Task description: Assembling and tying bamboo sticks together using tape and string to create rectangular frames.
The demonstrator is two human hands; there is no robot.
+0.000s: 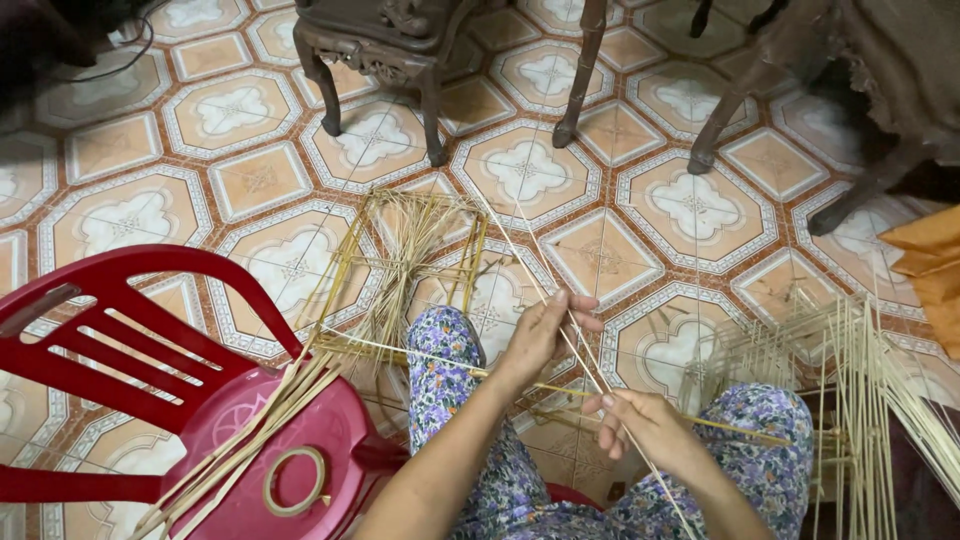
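Note:
My left hand (545, 335) and my right hand (640, 420) both pinch a long thin bamboo strip (520, 250) that runs diagonally from the floor ahead down past my knees. My left hand grips it higher up, my right lower down by my right knee. A second thin strip (400, 350) lies crosswise over my flower-patterned trousers (445, 365). Just beyond my left knee a rectangular bamboo frame (405, 255) with loose straw-like fibres in it rests on the tiled floor.
A red plastic chair (150, 360) stands at the left, with flat bamboo strips (250, 430) and a roll of tape (293, 480) on its seat. An open bamboo framework (850, 380) stands at the right. Dark wooden furniture legs (435, 120) line the far side.

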